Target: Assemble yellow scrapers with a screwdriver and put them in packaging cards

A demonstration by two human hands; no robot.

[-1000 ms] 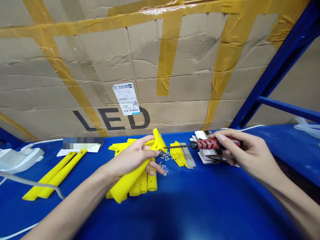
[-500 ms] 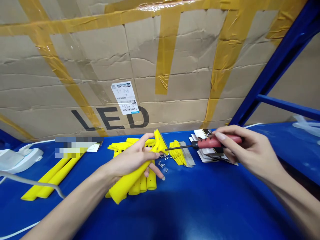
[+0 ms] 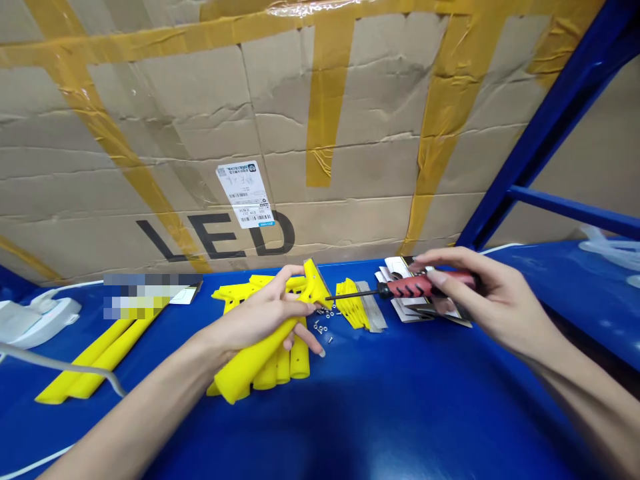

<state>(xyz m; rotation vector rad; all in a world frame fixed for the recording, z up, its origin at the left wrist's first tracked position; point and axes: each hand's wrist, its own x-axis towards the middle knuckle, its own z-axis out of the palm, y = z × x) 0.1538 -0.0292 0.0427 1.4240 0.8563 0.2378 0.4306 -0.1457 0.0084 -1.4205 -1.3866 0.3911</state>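
A yellow scraper with a wide head is gripped in my left hand, its handle slanting toward me. My right hand has its fingers round the red and black handle of a screwdriver. The shaft points left, and its tip meets the scraper's head near a corner. Small screws and nuts lie loose on the blue surface below the head. Under my left hand rest several more yellow scraper handles, partly hidden. Flat yellow pieces and grey metal blades lie beneath the screwdriver's shaft.
Printed cards are piled behind my right hand. Two yellow handles lie at left, near a white power strip and a grey cable. A taped cardboard box stands behind, with a blue metal frame at right.
The screwdriver's handle has turned in my right hand, whose fingers have shifted on it. The tip stays at the scraper's head. The whole view has shifted slightly.
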